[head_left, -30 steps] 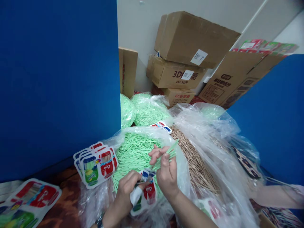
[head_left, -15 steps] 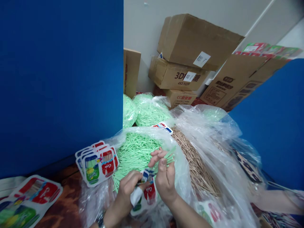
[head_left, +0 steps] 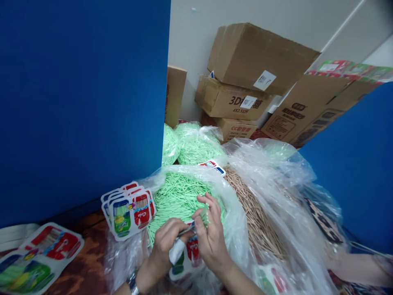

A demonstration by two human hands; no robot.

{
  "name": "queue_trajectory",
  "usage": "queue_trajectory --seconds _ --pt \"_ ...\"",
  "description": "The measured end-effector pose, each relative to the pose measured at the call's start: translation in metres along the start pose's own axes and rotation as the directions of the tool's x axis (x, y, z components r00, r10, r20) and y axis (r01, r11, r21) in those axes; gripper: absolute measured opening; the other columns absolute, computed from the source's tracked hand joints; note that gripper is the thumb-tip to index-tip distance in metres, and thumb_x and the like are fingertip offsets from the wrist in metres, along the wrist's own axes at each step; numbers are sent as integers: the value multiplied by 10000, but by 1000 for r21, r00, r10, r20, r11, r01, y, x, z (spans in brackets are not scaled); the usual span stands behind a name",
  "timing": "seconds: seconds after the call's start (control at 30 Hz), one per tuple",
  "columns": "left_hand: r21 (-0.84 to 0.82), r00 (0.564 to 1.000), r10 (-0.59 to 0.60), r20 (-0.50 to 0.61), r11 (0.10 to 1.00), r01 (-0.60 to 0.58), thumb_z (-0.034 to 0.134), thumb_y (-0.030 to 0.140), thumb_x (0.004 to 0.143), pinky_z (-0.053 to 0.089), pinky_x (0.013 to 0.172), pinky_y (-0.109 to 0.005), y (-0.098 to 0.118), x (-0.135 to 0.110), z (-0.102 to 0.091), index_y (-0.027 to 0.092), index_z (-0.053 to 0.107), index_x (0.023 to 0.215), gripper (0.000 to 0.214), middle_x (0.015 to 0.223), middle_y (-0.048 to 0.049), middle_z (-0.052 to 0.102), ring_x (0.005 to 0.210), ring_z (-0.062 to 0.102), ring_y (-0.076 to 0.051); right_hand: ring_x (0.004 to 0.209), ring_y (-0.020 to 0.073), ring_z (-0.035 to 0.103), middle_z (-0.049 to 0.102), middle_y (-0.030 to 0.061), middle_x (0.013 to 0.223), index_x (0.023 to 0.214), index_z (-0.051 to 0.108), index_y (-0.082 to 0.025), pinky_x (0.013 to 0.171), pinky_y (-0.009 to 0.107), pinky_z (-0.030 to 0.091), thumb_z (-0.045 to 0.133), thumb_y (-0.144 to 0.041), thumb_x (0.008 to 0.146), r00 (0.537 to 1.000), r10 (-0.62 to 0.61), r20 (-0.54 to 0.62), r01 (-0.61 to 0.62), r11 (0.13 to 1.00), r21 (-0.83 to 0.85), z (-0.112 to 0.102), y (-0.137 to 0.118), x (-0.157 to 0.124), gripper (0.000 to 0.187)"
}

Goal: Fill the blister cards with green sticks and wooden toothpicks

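Note:
My left hand (head_left: 164, 241) grips a small printed pouch (head_left: 184, 256), white with red and green panels, holding its top. My right hand (head_left: 210, 235) pinches a small bundle of green sticks (head_left: 204, 213) at the pouch's mouth. Both hands hover over an open clear plastic bag (head_left: 184, 174) full of loose green sticks (head_left: 178, 196). A fanned stack of the same printed pouches (head_left: 129, 211) rests on the bag's left edge.
A heap of brown sticks (head_left: 254, 213) lies in clear plastic to the right. More bagged green sticks (head_left: 196, 145) sit behind. Blue partitions (head_left: 80, 102) stand left and right. Cardboard boxes (head_left: 258, 57) are stacked at the back. Printed pouches (head_left: 33, 256) lie bottom left.
My right hand has come down and left with the green sticks, from above the bag to the pouch's mouth. The view has shifted slightly, so everything sits a little further right.

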State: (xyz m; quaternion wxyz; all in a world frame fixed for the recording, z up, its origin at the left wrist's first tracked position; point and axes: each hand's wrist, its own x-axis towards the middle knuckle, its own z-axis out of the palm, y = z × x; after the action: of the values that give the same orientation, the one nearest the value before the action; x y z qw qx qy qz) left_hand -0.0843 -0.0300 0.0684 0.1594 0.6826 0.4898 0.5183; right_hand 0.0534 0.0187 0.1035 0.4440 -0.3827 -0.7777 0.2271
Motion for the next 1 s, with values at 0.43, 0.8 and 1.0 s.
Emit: queue_trajectory --seconds 0.43,0.8,1.0 --pt "-100 997 28 -74 994 -35 608 146 873 507 636 -263 -12 3 -6 181 622 873 38 765 -28 655 701 629 -161 1188 261 541 594 99 1265 1459 225 -254 1114 564 208 484 -333 910 951 -190 245 228 964 -136 -36 6 18 612" --pt "-273 948 -309 -76 921 278 555 257 893 477 636 -245 -20 -3 -5 175 633 720 207 758 -25 666 687 603 -155 1306 277 419 479 143 1395 1453 285 -186 1113 550 231 459 -267 931 905 -358 231 417 854 -310 -36 16 16 556" --pt "-471 824 -557 -106 758 452 614 394 845 472 574 -225 -24 1 -5 165 646 749 251 651 5 615 609 577 -139 877 176 650 676 44 958 1096 561 -217 730 269 519 494 -276 930 975 63 213 -62 998 -15 -34 27 15 188"
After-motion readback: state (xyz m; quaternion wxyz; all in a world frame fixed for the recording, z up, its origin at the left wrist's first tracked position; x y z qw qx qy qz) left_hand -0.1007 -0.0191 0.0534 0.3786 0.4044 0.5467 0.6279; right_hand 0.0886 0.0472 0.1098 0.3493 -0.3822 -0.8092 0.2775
